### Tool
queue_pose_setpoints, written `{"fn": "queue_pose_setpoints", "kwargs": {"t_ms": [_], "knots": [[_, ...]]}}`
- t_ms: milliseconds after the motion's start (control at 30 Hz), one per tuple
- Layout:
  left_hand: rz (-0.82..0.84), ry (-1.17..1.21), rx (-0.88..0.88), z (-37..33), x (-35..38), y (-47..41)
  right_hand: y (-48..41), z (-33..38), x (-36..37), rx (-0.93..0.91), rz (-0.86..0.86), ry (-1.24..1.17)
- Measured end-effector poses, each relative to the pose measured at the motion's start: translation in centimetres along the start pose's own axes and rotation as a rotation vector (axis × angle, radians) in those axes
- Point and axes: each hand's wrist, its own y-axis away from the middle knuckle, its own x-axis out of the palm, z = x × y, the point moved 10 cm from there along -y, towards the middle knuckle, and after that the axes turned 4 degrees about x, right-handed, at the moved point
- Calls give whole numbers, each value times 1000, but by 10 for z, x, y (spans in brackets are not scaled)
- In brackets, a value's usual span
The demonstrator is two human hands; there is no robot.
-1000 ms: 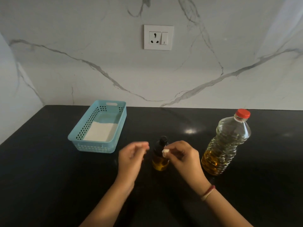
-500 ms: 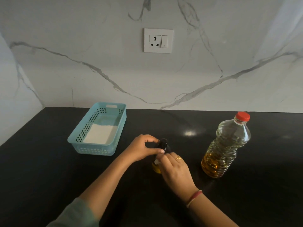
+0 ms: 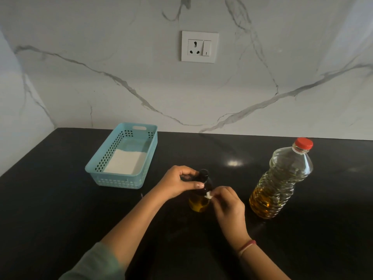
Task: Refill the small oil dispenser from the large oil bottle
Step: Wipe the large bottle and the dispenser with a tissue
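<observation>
Left hand (image 3: 177, 183) was curled round the neck of the small oil dispenser (image 3: 199, 202), which stood right between both hands. Right hand (image 3: 228, 204) pinched a tiny white bit (image 3: 209, 195) close by its side. Large oil bottle (image 3: 280, 182), cap on, stood just right of that hand.

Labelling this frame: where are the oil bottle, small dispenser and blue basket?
oil bottle (image 3: 282, 178), head view, ribbed body.
small dispenser (image 3: 198, 206), head view, oily base.
blue basket (image 3: 119, 181), head view, front wall.
</observation>
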Motion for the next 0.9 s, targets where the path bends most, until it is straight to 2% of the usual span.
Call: {"fn": "queue_pose_setpoints", "kwargs": {"t_ms": [67, 167, 333, 567, 767, 900], "knots": [[11, 14, 2, -1, 1, 0, -4, -20, -4, 193, -41, -139], [21, 23, -4, -2, 4, 1, -14, -47, 5, 450, -9, -333], [5, 17, -8, 1, 4, 1, -38, -40, 7, 413, 12, -428], [-17, -4, -30, 1, 3, 3, -42, -50, 37, 495, 278, -432], [-16, -14, -63, -1, 4, 5, 7, -68, 36, 643, 278, -324], [-4, -33, -100, -3, 4, 6, 28, -54, 46, 645, 263, -326]]}}
